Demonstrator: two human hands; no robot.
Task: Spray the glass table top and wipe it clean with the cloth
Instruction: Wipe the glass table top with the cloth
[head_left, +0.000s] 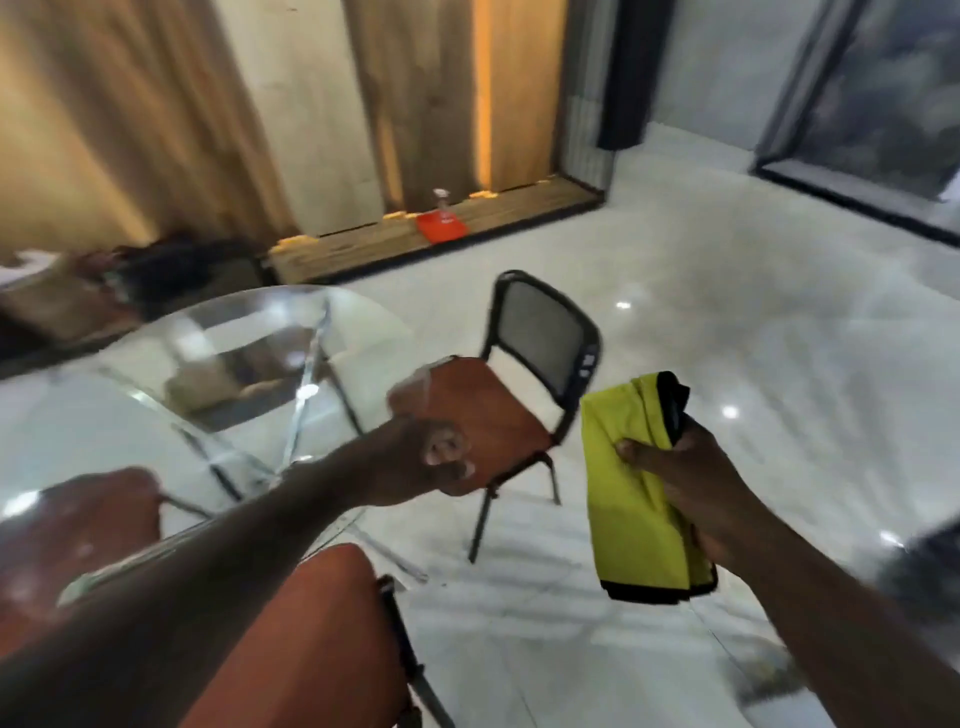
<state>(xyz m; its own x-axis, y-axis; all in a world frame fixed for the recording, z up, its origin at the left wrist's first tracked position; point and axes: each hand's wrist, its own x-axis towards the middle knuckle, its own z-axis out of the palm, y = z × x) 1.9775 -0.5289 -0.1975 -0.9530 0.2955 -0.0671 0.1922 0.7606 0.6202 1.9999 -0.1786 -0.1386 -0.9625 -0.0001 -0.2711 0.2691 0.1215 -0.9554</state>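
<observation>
The round glass table top fills the left of the view. My left arm reaches across its right edge, and my left hand is curled into a fist beyond the rim. A pale, see-through blurred shape that looks like a spray bottle rises from the fist. Out to the right, over the floor and clear of the table, my right hand grips a folded yellow cloth with a black edge. The cloth hangs down from my fingers.
A chair with an orange seat and black mesh back stands just right of the table. A second orange chair is close below me, and a third shows through the glass. A red object sits on the wooden ledge.
</observation>
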